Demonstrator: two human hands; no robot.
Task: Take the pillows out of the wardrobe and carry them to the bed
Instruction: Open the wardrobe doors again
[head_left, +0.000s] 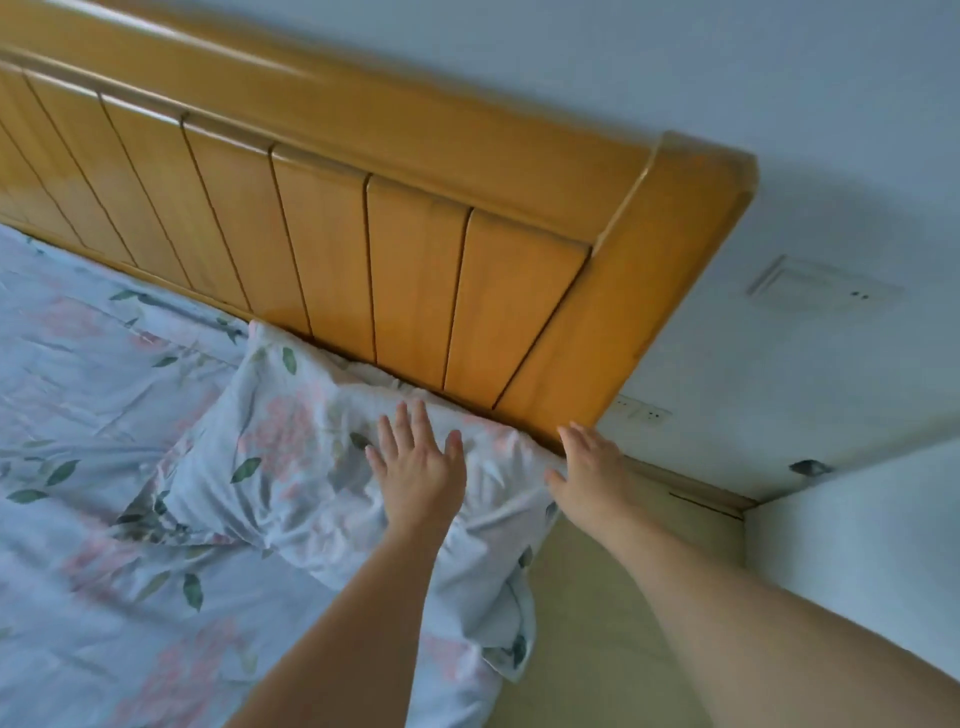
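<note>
A pillow (291, 457) in a pale blue case with pink flowers and green leaves lies on the bed (78, 395), its far edge against the wooden headboard (395, 280). My left hand (415, 462) rests flat on the pillow's top, fingers spread. My right hand (587, 467) is at the pillow's right edge, by the headboard's corner post, fingers spread and touching the fabric; it holds nothing. The wardrobe is out of view.
The bed sheet has the same floral print as the pillow. The headboard stands against a pale wall with a switch plate (821, 286) and sockets (644, 410). A strip of beige floor (597, 623) runs along the bed's right side, bounded by a white surface (857, 561).
</note>
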